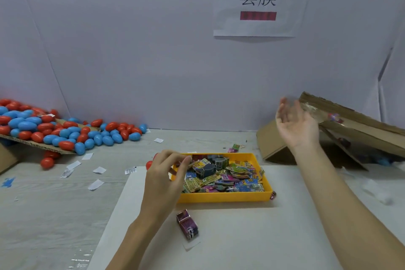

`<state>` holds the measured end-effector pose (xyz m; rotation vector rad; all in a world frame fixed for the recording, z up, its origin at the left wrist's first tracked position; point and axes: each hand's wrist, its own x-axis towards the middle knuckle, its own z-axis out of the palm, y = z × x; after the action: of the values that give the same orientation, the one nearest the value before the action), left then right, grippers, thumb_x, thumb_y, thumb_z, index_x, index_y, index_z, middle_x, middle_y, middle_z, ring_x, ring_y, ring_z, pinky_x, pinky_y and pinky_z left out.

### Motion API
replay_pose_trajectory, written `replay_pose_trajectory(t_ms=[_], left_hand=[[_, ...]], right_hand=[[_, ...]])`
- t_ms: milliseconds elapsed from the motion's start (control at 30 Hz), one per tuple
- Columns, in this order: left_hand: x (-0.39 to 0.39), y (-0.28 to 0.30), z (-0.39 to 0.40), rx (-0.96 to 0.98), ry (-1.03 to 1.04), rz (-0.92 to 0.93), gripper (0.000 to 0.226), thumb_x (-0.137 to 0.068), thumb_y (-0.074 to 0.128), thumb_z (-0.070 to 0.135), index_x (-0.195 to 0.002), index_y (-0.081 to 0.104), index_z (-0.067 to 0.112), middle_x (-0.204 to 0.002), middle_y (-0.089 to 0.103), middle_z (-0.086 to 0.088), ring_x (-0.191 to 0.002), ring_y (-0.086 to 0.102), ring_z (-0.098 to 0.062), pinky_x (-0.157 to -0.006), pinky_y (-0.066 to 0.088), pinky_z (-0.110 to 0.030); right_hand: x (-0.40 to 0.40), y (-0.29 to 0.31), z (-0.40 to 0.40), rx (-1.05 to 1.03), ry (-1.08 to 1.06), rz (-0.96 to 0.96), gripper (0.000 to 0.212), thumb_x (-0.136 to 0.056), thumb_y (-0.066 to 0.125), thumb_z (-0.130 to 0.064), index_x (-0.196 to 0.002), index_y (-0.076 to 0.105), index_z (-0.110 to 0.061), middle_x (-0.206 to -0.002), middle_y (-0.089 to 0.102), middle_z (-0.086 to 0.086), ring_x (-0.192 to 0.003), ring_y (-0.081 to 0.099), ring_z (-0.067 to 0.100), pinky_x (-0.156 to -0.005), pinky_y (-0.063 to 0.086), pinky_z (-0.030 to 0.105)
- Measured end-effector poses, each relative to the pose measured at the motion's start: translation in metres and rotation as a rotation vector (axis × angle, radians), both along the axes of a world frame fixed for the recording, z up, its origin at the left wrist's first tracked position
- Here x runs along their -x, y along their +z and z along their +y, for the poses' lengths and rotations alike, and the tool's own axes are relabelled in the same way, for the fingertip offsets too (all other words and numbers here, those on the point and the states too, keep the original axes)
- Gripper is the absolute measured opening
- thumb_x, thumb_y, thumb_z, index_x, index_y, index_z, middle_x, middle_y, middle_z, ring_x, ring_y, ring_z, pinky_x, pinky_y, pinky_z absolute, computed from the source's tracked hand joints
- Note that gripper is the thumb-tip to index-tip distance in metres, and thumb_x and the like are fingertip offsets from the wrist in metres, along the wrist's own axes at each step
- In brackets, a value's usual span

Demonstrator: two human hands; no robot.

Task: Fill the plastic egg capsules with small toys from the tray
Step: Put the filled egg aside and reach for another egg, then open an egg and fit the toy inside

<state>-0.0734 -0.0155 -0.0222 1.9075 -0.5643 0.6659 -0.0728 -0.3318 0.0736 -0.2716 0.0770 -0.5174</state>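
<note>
Reaching over the left rim of the yellow tray (221, 197), the left hand (163, 178) curls its grip; whether it pinches a toy is unclear. Small toys (228, 176) lie just right of it. Right hand (294, 124), grip slack and empty, hangs beyond the tray by a cardboard box (350, 125). Egg capsules (65, 132) are heaped far left of the tray, nearer the left hand

Upper right: paper sign (258, 2) on wall; right edge: tilted cardboard box (350, 129); left: scattered, perhaps blank, paper slips (96, 184)
</note>
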Motion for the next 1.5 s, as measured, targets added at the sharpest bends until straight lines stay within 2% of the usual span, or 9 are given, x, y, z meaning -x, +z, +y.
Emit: replay_pose_trajectory(t_ms=[200,367,433,533,867,1067,1167,1300,1500], left_hand=[[-0.009,-0.006,0.010,0.001,0.146,0.061,0.023,-0.103,0.060,0.017,-0.085,0.074,0.017,-0.086,0.064,0.009,-0.084,0.061,-0.010,-0.066,0.045,-0.022],[-0.027,-0.014,0.028,0.149,0.416,0.169,0.022,-0.105,0.056,0.020,-0.094,0.075,0.015,-0.089,0.068,0.008,-0.085,0.063,-0.011,-0.068,0.043,-0.015],[-0.051,-0.018,0.043,0.146,0.487,0.373,0.029,-0.108,0.051,0.027,-0.107,0.077,0.014,-0.105,0.074,-0.002,-0.100,0.065,-0.018,-0.079,0.047,-0.025],[-0.098,-0.017,0.063,-0.175,0.529,0.519,0.034,-0.107,0.052,0.030,-0.135,0.064,0.014,-0.133,0.063,-0.013,-0.123,0.056,-0.030,-0.102,0.050,-0.042],[-0.207,-0.010,0.072,-1.041,0.380,0.357,0.045,-0.109,0.044,0.030,-0.150,0.049,0.011,-0.158,0.040,-0.009,-0.141,0.040,-0.031,-0.117,0.035,-0.043],[-0.202,-0.017,0.073,-0.807,0.455,0.380,0.026,-0.107,0.052,0.019,-0.122,0.063,0.001,-0.145,0.037,-0.017,-0.122,0.049,-0.032,-0.109,0.043,-0.042],[-0.180,-0.010,0.066,-0.563,0.353,0.253,0.026,-0.101,0.062,0.005,-0.126,0.065,0.002,-0.134,0.046,-0.016,-0.115,0.057,-0.031,-0.103,0.047,-0.033],[-0.122,0.005,0.036,-0.264,0.205,0.114,0.024,-0.087,0.080,0.006,-0.103,0.062,0.010,-0.114,0.053,-0.010,-0.090,0.062,-0.020,-0.077,0.052,-0.014],[-0.027,-0.002,-0.006,0.068,-0.082,0.182,0.031,-0.090,0.080,0.019,-0.100,0.051,0.026,-0.094,0.064,0.005,-0.077,0.064,-0.007,-0.066,0.049,-0.015]], right_hand=[[0.015,-0.067,0.086,0.623,0.258,0.254,0.030,-0.109,0.045,-0.020,-0.115,0.069,-0.003,-0.096,0.076,0.009,-0.083,0.074,0.018,-0.070,0.060,0.025],[0.018,-0.099,0.131,1.427,0.089,0.305,0.029,-0.108,0.048,-0.019,-0.098,0.074,-0.008,-0.078,0.076,0.007,-0.067,0.071,0.019,-0.058,0.054,0.022],[0.019,-0.103,0.133,1.519,0.030,0.295,0.027,-0.107,0.051,-0.018,-0.094,0.074,-0.013,-0.076,0.076,0.004,-0.064,0.071,0.018,-0.058,0.054,0.021],[0.020,-0.104,0.132,1.567,-0.005,0.308,0.027,-0.107,0.051,-0.019,-0.091,0.073,-0.014,-0.073,0.074,0.002,-0.062,0.070,0.016,-0.057,0.054,0.021],[0.022,-0.105,0.134,1.669,-0.004,0.336,0.027,-0.106,0.052,-0.024,-0.088,0.071,-0.021,-0.073,0.072,-0.006,-0.060,0.070,0.013,-0.060,0.058,0.021],[0.021,-0.104,0.135,1.655,-0.011,0.341,0.028,-0.107,0.052,-0.023,-0.087,0.071,-0.020,-0.071,0.072,-0.005,-0.058,0.070,0.014,-0.059,0.059,0.023],[0.022,-0.103,0.136,1.635,-0.010,0.361,0.028,-0.107,0.052,-0.021,-0.087,0.071,-0.020,-0.070,0.072,-0.005,-0.058,0.070,0.014,-0.058,0.059,0.023],[0.023,-0.102,0.137,1.640,-0.005,0.372,0.027,-0.107,0.052,-0.021,-0.088,0.071,-0.019,-0.071,0.073,-0.005,-0.058,0.070,0.014,-0.059,0.058,0.022],[0.026,-0.100,0.136,1.633,-0.023,0.364,0.025,-0.107,0.052,-0.020,-0.093,0.072,-0.018,-0.071,0.073,-0.002,-0.057,0.070,0.015,-0.056,0.052,0.019]])
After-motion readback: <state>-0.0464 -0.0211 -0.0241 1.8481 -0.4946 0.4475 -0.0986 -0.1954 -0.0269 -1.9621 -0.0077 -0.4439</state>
